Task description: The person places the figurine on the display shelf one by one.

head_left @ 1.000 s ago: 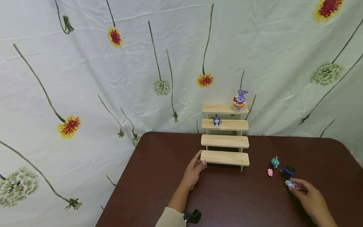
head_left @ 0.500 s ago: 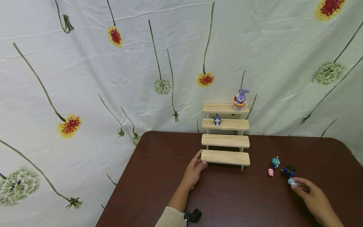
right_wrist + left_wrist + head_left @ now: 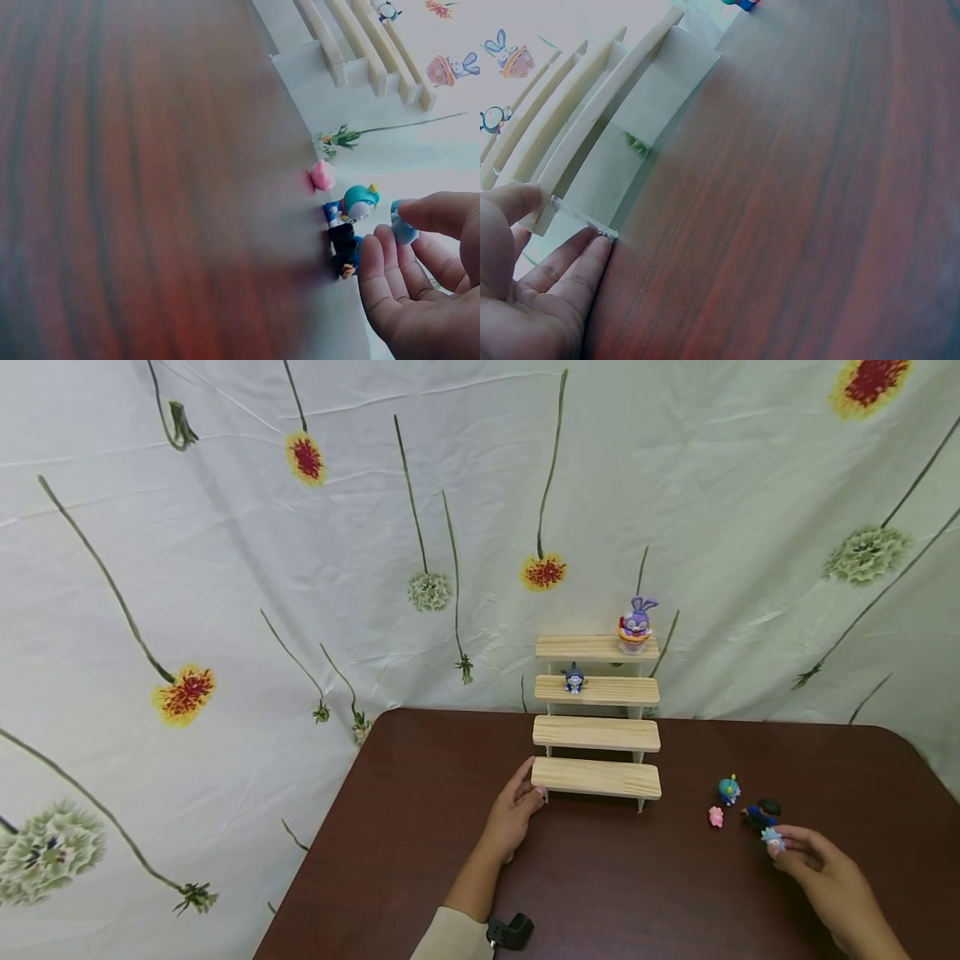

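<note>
A small light-blue figurine is pinched between the thumb and fingers of my right hand, just above the table on the right. In the right wrist view this figurine is partly covered by the fingers. My left hand grips the left end of the lowest step of a tiered wooden display stand; in the left wrist view, fingers touch its clear leg. Near the right hand lie a dark-haired figurine in blue, a teal figurine and a tiny pink figurine.
On the stand's top step sits a purple rabbit figurine. A dark blue figurine sits on the step below. Behind the dark red-brown table hangs a flower-printed white cloth. A black band is at the left wrist.
My right hand has lifted the light-blue figurine slightly and shifted a little to the right and away from the dark-haired figurine. The left hand stays at the stand.
</note>
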A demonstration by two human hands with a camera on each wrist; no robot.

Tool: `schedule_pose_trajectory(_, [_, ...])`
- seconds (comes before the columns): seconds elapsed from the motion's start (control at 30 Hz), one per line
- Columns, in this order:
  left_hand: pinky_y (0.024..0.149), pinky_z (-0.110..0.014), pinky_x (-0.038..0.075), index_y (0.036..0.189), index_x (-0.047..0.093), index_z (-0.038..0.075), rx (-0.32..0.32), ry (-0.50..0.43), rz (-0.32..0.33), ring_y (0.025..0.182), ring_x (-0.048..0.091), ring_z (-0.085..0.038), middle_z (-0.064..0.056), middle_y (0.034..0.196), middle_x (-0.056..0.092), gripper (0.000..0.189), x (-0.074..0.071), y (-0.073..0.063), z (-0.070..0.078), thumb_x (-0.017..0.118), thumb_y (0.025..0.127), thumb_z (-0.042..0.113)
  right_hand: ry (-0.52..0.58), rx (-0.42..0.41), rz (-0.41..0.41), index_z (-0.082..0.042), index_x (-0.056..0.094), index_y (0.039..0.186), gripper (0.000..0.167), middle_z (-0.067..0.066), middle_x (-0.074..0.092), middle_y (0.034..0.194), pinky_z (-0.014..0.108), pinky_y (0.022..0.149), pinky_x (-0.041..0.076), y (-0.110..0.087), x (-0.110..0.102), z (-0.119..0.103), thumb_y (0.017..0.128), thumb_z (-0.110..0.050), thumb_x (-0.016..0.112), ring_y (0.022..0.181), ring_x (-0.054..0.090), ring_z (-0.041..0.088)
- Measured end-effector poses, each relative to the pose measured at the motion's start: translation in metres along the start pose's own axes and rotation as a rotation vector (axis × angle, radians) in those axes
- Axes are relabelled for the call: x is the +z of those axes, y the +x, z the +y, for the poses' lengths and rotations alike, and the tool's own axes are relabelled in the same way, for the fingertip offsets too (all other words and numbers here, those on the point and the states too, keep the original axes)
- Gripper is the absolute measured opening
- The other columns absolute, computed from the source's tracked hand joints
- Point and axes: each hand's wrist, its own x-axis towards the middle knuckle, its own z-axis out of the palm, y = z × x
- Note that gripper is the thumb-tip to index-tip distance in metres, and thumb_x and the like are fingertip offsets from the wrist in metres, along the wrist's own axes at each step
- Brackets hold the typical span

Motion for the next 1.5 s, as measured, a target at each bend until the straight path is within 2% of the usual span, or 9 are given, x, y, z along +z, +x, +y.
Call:
schedule_pose_trajectory(0.33, [0.112, -0.041, 0.050, 0.159, 0.033, 0.028, 0.007, -0.005, -0.014, 0.129, 0.060, -0.031, -0.019, 0.134, 0.060, 0.060, 0.000, -0.002, -0.002, 0.058, 0.104, 0.029, 0.055, -0.058, 0.023, 0.005, 0.051, 0.134, 0.051, -0.027, 0.059, 0.097, 0.013, 0.070, 0.055, -0.002, 0.005, -0.002, 0.103, -0.036, 0.059, 0.085, 0.064, -0.008])
schedule_pose_trajectory(0.7, [0.111, -0.041, 0.051, 0.160, 0.031, 0.026, 0.011, 0.014, -0.016, 0.128, 0.061, -0.030, -0.019, 0.134, 0.060, 0.062, 0.000, -0.001, -0.003, 0.058, 0.105, 0.031, 0.081, -0.067, 0.044, 0.003, 0.051, 0.131, 0.044, -0.026, 0.058, 0.097, 0.014, 0.071, 0.056, 0.001, 0.009, -0.010, 0.104, -0.031, 0.059, 0.086, 0.065, -0.006])
schedule_pose_trajectory(0.93, [0.111, -0.040, 0.051, 0.161, 0.030, 0.025, 0.009, 0.001, -0.012, 0.128, 0.060, -0.030, -0.019, 0.133, 0.060, 0.062, 0.000, -0.001, -0.001, 0.057, 0.105, 0.028, 0.139, -0.156, 0.086, 0.006, 0.053, 0.124, 0.034, -0.030, 0.059, 0.095, 0.012, 0.071, 0.057, 0.003, 0.013, -0.015, 0.103, -0.019, 0.060, 0.085, 0.065, -0.008])
schedule_pose_trajectory(1.13, [0.112, -0.039, 0.050, 0.160, 0.031, 0.023, 0.011, -0.024, -0.007, 0.126, 0.060, -0.031, -0.020, 0.128, 0.061, 0.061, 0.002, -0.001, 0.002, 0.057, 0.105, 0.022, 0.177, -0.230, 0.092, 0.003, 0.055, 0.122, 0.025, -0.027, 0.062, 0.097, 0.015, 0.072, 0.059, 0.005, 0.018, -0.023, 0.102, -0.012, 0.061, 0.087, 0.067, -0.007])
schedule_pose_trajectory(1.27, [0.111, -0.039, 0.051, 0.160, 0.031, 0.023, 0.015, -0.018, -0.007, 0.125, 0.061, -0.031, -0.019, 0.128, 0.062, 0.061, 0.001, -0.001, 0.001, 0.057, 0.105, 0.023, 0.173, -0.241, 0.091, 0.003, 0.056, 0.121, 0.026, -0.024, 0.064, 0.097, 0.016, 0.072, 0.059, 0.006, 0.019, -0.030, 0.102, -0.014, 0.062, 0.087, 0.067, -0.006])
schedule_pose_trajectory(1.5, [0.111, -0.038, 0.051, 0.161, 0.030, 0.023, 0.015, -0.012, -0.012, 0.127, 0.060, -0.031, -0.018, 0.130, 0.062, 0.062, 0.000, -0.001, 0.001, 0.058, 0.105, 0.026, 0.154, -0.253, 0.081, 0.007, 0.054, 0.123, 0.033, -0.027, 0.064, 0.096, 0.013, 0.071, 0.058, 0.010, 0.020, -0.041, 0.101, -0.015, 0.064, 0.085, 0.066, -0.007])
